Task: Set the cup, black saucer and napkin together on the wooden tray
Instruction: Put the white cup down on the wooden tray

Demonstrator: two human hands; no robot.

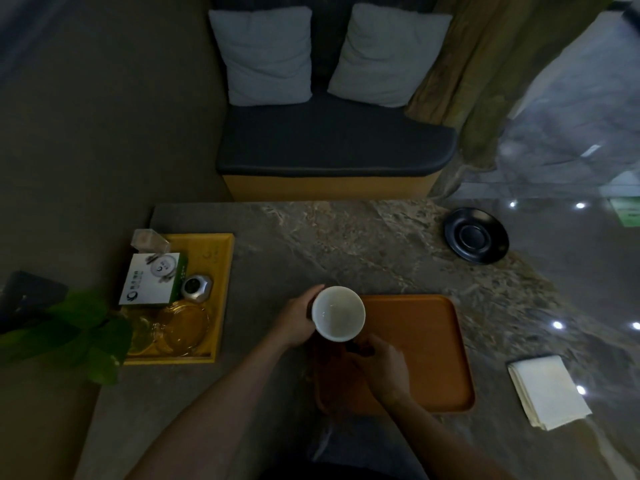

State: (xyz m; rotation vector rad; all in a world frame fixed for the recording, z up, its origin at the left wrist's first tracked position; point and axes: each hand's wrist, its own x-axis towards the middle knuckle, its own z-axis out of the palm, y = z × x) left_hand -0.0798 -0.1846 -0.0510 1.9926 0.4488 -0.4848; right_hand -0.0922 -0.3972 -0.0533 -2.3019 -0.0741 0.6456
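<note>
A white cup (pixel 338 313), seen from above and empty, hangs over the left edge of the brown wooden tray (pixel 422 351). My left hand (pixel 298 320) grips its left side. My right hand (pixel 381 365) is closed just below the cup, seemingly on its dark handle, which is mostly hidden. The black saucer (pixel 476 235) lies on the marble table at the far right, apart from the tray. A folded white napkin (pixel 547 389) lies on the table to the right of the tray.
A yellow tray (pixel 225 271) at the left holds a white box, a small metal pot and glass dishes. Green leaves (pixel 83 330) overhang the table's left edge. Behind the table stands a bench (pixel 332 147) with two cushions.
</note>
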